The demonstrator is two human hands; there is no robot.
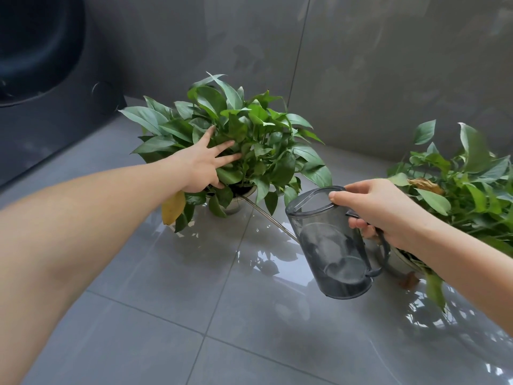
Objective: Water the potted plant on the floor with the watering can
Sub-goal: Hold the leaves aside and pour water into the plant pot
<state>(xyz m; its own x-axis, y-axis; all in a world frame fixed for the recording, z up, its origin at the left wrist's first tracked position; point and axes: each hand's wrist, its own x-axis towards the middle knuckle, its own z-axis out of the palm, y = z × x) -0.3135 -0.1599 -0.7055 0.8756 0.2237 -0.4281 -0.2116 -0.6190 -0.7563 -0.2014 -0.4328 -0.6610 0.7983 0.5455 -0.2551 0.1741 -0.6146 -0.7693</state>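
Note:
A leafy green potted plant (258, 140) stands on the grey tiled floor in a pale pot (236, 202), with one yellow leaf hanging at its lower left. My left hand (201, 165) lies flat against the leaves with fingers spread, pressing them back above the pot. My right hand (380, 212) grips the handle of a smoky transparent watering can (333, 245), held above the floor and tilted toward the plant. Its long thin metal spout (266, 215) reaches up to the pot's rim under the leaves. Whether water is flowing cannot be told.
A second green potted plant (466, 190) with a brown dried leaf stands at the right, just behind my right hand. Grey tiled walls (374, 65) form a corner behind the plants. A dark appliance with a round door (41, 51) stands at the left. The glossy floor (222, 315) lies in front.

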